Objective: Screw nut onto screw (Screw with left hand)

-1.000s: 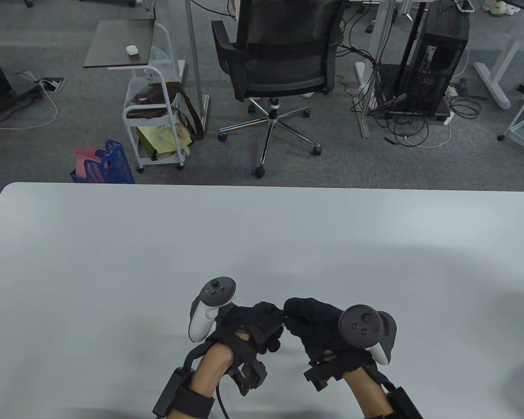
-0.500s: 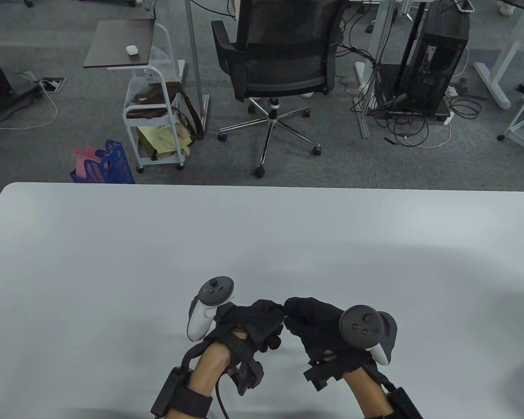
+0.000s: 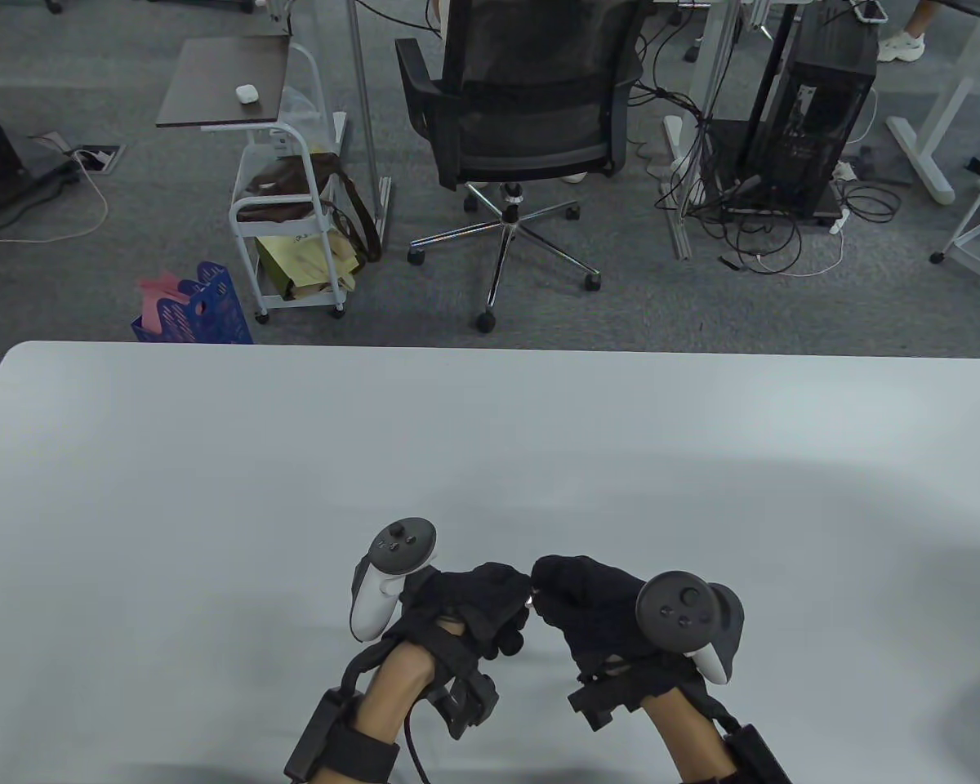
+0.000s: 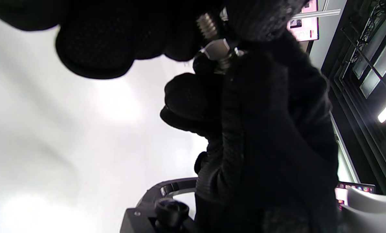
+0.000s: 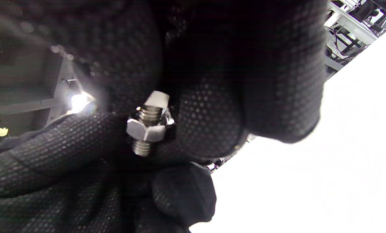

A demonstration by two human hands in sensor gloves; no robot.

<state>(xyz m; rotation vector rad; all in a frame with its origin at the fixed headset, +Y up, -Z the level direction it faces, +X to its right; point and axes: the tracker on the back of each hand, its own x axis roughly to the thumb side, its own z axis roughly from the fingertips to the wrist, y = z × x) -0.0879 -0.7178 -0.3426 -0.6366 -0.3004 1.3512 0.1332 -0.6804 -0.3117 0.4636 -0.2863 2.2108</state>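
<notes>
Two hands meet low over the near middle of the surface [image 3: 212, 490], and the screw [image 5: 149, 113] and nut [image 5: 146, 130] sit between them. The nut is partway along the thread, with thread showing on both sides of it. The left hand [image 3: 474, 604] pinches the nut with curled fingers [image 4: 92, 48]. The right hand [image 3: 588, 600] is curled too and seems to hold the screw, but its grip on the head is hidden.

What could go wrong? The gloves look thick, so the left fingers could slip round the nut and not turn it. If the right hand lets go a little, the screw could spin along with the nut, or drop onto the surface.

Since a second ago, almost nothing has moved. The left hand has turned just a tiny bit.
</notes>
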